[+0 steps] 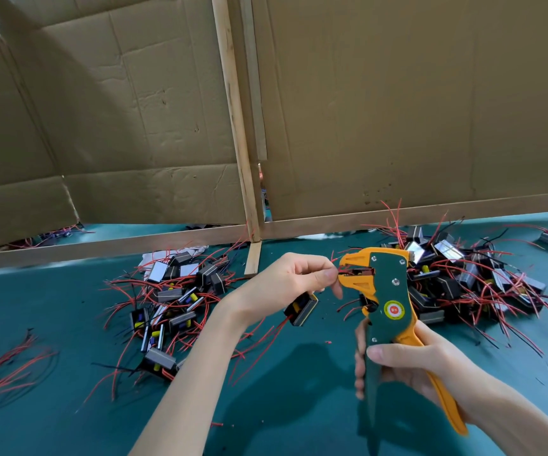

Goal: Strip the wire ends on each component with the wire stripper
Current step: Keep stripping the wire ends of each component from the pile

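Stripping in progress at centre frame: left hand (294,279) pinches a thin red wire (333,259) of the dangling black block component (302,309) at the jaws of the green-and-orange wire stripper (384,291). Right hand (414,366) grips the handles. Two component heaps on the teal worktop (52,307) probably remain; stripped count cannot be told.

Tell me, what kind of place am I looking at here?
Probably a small hand-assembly workshop. Heaps of wired components lie on a green table, the right hand holds a wire stripper, the left hand pinches a red wire, and cardboard screens wall off the bench.
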Action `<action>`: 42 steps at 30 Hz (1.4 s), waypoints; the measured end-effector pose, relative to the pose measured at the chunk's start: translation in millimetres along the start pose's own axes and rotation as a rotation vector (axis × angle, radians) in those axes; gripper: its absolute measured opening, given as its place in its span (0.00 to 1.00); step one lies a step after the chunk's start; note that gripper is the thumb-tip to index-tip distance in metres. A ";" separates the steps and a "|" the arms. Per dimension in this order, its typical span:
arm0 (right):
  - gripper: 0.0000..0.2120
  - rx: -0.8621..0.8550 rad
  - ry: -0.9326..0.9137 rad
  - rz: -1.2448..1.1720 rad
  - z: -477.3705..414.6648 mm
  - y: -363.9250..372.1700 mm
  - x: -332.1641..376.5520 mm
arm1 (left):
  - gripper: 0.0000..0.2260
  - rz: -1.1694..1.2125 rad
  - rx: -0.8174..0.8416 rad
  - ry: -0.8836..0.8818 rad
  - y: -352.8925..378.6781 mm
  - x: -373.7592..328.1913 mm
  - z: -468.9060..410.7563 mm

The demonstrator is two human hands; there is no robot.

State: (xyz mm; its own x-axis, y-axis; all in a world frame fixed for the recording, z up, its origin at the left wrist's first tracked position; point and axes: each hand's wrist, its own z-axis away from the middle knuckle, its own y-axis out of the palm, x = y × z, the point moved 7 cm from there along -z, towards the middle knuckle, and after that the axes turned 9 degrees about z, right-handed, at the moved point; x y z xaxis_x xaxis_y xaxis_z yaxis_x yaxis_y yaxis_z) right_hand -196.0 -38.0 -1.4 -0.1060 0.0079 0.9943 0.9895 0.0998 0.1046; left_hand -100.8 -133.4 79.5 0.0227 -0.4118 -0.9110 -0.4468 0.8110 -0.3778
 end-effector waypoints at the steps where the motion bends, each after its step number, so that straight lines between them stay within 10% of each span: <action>1: 0.18 -0.007 0.011 0.003 0.5 -1.0 -1.5 | 0.13 -0.001 0.011 -0.003 0.2 0.0 0.5; 12: 0.29 -0.260 0.222 0.021 7.7 4.0 -23.3 | 0.12 0.023 0.028 -0.060 -5.0 12.7 1.9; 20: 0.10 -0.266 0.193 -0.075 -3.3 3.2 -24.3 | 0.12 -0.075 -0.038 -0.168 -2.8 33.2 -5.2; 28: 0.22 -0.163 0.089 -0.206 -12.4 -11.5 -24.4 | 0.11 -0.374 -0.276 -0.148 -32.9 28.0 -2.6; 35: 0.08 -0.288 0.256 -0.311 -12.8 -25.0 -40.9 | 0.09 -0.400 -0.606 0.183 -25.4 -22.1 -30.9; 42: 0.14 -0.297 0.298 -0.305 -8.5 -25.0 -36.9 | 0.18 -0.301 -0.245 0.164 56.1 -44.1 -117.7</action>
State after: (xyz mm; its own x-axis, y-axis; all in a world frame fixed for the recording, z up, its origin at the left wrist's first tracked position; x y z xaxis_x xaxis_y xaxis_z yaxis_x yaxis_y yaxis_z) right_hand -216.0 -49.2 -40.6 -0.4042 -0.2658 0.8752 0.9078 -0.2338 0.3483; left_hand -232.1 -118.7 117.9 0.0507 -0.6925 -0.7196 -0.6417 0.5295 -0.5548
